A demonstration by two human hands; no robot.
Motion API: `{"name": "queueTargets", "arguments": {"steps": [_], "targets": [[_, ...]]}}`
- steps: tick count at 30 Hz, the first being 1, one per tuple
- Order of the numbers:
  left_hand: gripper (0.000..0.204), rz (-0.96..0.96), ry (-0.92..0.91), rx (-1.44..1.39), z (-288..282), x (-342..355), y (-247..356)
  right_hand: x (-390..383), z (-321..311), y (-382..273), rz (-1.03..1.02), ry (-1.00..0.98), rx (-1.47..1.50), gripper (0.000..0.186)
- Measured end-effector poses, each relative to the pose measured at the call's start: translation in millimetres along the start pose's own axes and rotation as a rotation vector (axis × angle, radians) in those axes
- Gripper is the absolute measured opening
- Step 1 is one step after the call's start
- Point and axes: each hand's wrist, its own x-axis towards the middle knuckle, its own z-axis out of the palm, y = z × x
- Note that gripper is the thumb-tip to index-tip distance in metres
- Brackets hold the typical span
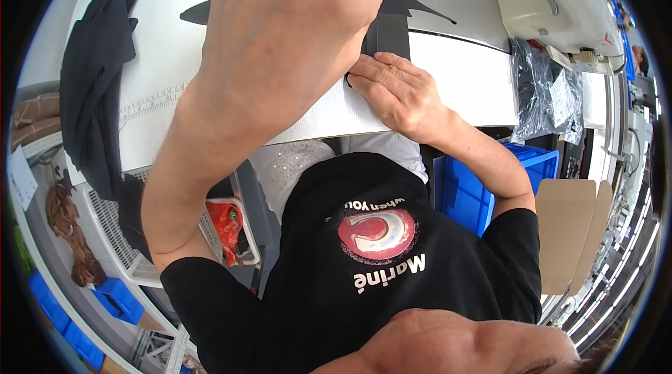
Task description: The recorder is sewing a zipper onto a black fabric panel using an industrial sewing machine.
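Black fabric [390, 34] lies on the white sewing table, with a pointed end spreading left and a thin tip reaching right. My right hand [400, 94] is closed at the near end of this fabric, fingertips pressed together on its edge. A small dark bit pokes out beside the thumb. Above the cloth, close to the camera, my left hand [301, 10] is raised with its fingers curled in. The back of that hand hides its fingertips and much of the fabric, so what it grips cannot be made out.
A pale sewing machine [560, 6] stands at the far right, near clear plastic bags [549, 90]. Dark cloth [98, 80] hangs over the table's left edge above a white basket [115, 227]. Right of my lap are a blue bin [465, 195] and cardboard [570, 234].
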Motion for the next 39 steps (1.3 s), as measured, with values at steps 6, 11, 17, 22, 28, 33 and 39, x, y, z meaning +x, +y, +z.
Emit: {"name": "queueTargets", "arguments": {"steps": [6, 11, 17, 22, 28, 33, 39], "targets": [[0.033, -0.023, -0.07, 0.032, 7.2, -27.2, 4.1, 0.7, -11.7, -12.3, 0.069, -0.093, 0.056, 0.029], [0.039, -0.067, -0.1, 0.026, 43.2, -71.7, 17.5, -16.2, -13.3, -36.4, 0.195, -0.17, 0.074, 0.035], [0.048, -0.179, 0.01, 0.016, 72.4, -102.4, 21.4, -25.6, -6.3, -39.9, 0.204, -0.076, 0.133, 0.033], [0.048, -0.199, -0.078, 0.038, 71.0, -103.4, 21.4, -26.7, -7.3, -39.6, 0.185, -0.059, 0.16, 0.032], [0.045, -0.193, -0.095, 0.014, 69.1, -100.7, 19.9, -25.1, -5.9, -40.3, 0.194, -0.012, 0.16, 0.031], [0.045, -0.118, -0.06, 0.021, 70.2, -100.3, 17.1, -25.6, -7.3, -41.9, 0.201, -0.008, 0.147, 0.03], [0.052, -0.114, -0.096, 0.0, 66.6, -99.2, 16.8, -28.1, -5.1, -42.9, 0.189, -0.022, 0.144, 0.03]]}}
